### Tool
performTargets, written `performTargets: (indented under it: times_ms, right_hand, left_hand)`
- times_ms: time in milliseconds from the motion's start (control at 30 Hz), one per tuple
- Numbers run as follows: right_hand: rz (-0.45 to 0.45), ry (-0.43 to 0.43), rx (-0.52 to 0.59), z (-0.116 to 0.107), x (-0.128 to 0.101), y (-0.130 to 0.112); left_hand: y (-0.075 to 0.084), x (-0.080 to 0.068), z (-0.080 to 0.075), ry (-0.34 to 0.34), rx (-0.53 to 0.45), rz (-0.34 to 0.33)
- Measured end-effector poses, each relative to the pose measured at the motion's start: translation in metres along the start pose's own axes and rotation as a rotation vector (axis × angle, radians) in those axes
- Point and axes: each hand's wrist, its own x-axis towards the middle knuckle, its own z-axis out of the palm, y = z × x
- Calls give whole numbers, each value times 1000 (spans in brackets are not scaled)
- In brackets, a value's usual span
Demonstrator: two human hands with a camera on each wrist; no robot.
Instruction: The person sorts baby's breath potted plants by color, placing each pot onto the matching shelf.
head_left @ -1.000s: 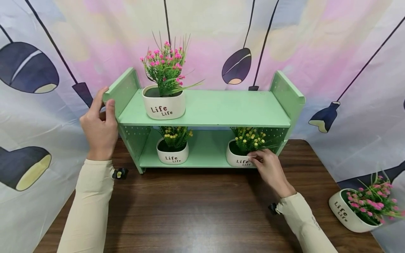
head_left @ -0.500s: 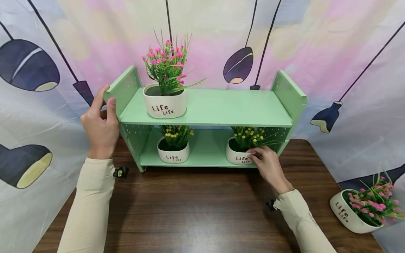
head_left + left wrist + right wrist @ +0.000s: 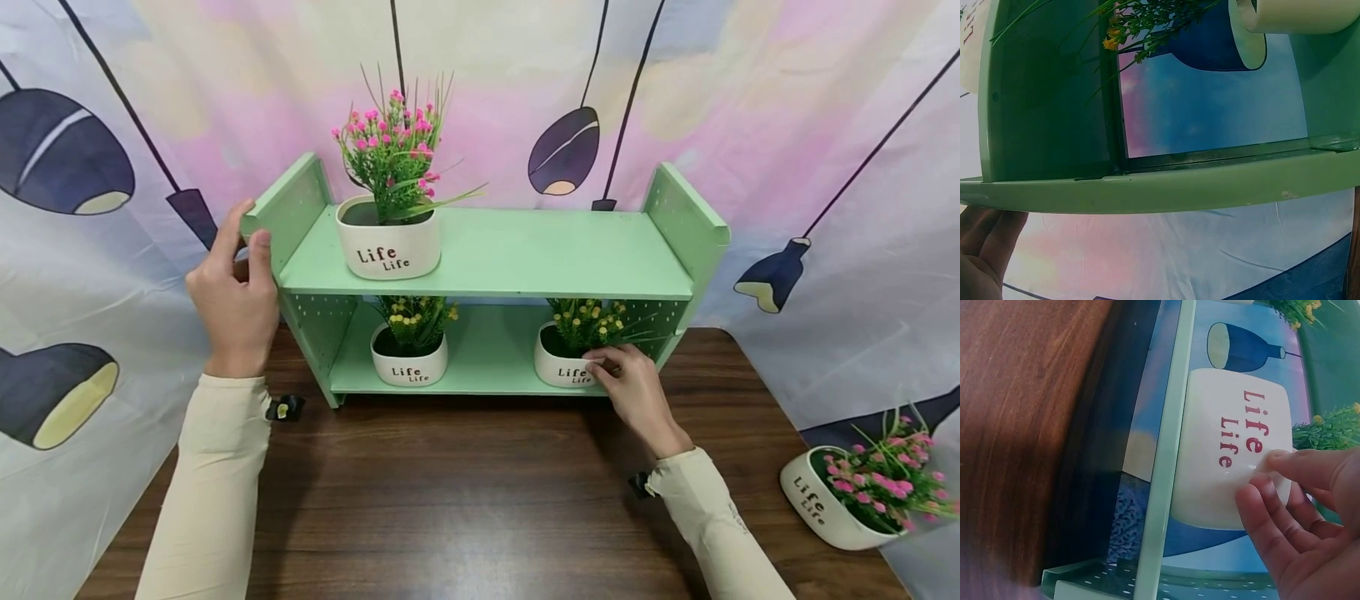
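Note:
A mint-green two-tier shelf (image 3: 525, 287) stands on the brown table. My left hand (image 3: 236, 304) rests against the outer face and front edge of its left side panel, its fingers fairly straight. On the lower tier at right sits a white flower pot (image 3: 561, 367) marked "Life Life", with yellow flowers. My right hand (image 3: 637, 396) pinches its right rim, the thumb on the printed front in the right wrist view. Left of it on that tier is a similar yellow-flowered pot (image 3: 408, 367). A white pot with pink flowers (image 3: 390, 250) stands on the top tier at left.
Another white pot with pink flowers (image 3: 832, 508) stands at the table's right edge. Behind the shelf hangs a pastel curtain (image 3: 480, 108) printed with dark lamps. Brown table (image 3: 465, 500) surface extends in front of the shelf.
Almost nothing differs. The right hand and the pot it pinches shift very slightly left; the view moves a little. The left hand stays on the side panel.

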Motion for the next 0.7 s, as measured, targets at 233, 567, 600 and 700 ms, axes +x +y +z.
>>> performTargets:
  times_ms: [233,567,600,700]
  right_hand:
    - [-10,-11,24,-2,-3,-2]
    - [-74,87,18,-22,-29,-6]
    - [-85,102,19,-26,-34,-6]
    - [-103,136,23,-38,-49,-6]
  left_hand:
    - [-1,0,0,1,-3,-4]
    - [-3,1,3,-6,-20,-7]
    - [-3,1,3,-3,-22,-8]
    - [-5,1,3,8,-25,-4]
